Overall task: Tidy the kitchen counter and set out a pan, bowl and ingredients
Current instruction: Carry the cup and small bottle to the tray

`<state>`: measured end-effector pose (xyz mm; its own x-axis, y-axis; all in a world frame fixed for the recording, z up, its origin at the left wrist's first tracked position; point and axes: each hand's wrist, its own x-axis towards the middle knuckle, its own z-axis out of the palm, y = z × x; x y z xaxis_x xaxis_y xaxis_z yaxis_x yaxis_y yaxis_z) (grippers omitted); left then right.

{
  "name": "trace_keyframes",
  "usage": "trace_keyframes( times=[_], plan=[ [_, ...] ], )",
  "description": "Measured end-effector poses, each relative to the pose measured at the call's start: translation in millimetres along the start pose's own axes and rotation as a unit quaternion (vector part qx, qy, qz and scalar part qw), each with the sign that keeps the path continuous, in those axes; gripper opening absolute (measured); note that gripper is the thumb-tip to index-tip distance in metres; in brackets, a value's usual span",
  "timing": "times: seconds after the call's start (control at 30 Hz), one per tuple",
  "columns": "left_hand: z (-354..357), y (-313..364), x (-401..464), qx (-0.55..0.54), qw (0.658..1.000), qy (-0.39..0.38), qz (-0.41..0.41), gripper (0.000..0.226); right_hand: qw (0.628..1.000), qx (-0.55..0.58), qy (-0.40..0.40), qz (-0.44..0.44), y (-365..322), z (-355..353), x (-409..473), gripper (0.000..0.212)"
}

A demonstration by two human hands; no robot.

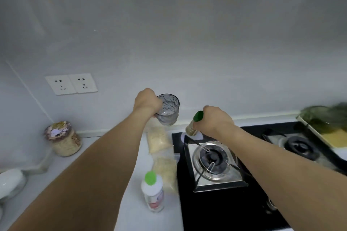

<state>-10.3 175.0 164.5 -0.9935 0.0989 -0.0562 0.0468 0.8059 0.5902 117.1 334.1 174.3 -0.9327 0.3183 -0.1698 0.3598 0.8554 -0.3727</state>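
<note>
Head view: left hand (147,104) grips glass (168,110), right hand (216,121) grips spice jar (193,125); both should land upright on the counter (112,155), clear of the stove (216,165).

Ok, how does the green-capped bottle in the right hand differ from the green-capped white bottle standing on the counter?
The spice bottle is held tilted above the stove's edge by the right hand; the white bottle stands upright on the counter, untouched. The spice bottle has a dark green cap and brownish contents showing; the white bottle is opaque, with a lighter green cap and a pinkish label. The white bottle looks wider. Both are capped.
</note>
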Motion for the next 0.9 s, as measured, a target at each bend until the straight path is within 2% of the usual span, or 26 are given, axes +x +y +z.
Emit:
trace_keyframes(
  times=[0.1, 0.2, 0.53, 0.9],
  plan=[
    [13.9, 69.6, -43.5, -0.005, 0.999, 0.002, 0.047, 0.021, 0.999, 0.015, 0.04, 0.021, 58.4, -33.6, -37.6, 0.025],
    [37.6, 128.8, -88.2, -0.001, 0.996, -0.006, 0.084, 0.018, 0.996, 0.021, 0.075, 0.047, 119.8, -60.7, -72.0, 0.023],
    [154.6, 296.8, -212.7, 0.003, 0.98, -0.07, 0.185, 0.02, 0.979, 0.029, 0.135, 0.151, 320.8, -129.0, -186.5, 0.025],
    [258.9, 428.4, -253.2, 0.033, 0.956, -0.122, 0.263, 0.02, 0.953, 0.052, 0.163, 0.248, 469.5, -168.5, -225.3, 0.021]
  ],
)
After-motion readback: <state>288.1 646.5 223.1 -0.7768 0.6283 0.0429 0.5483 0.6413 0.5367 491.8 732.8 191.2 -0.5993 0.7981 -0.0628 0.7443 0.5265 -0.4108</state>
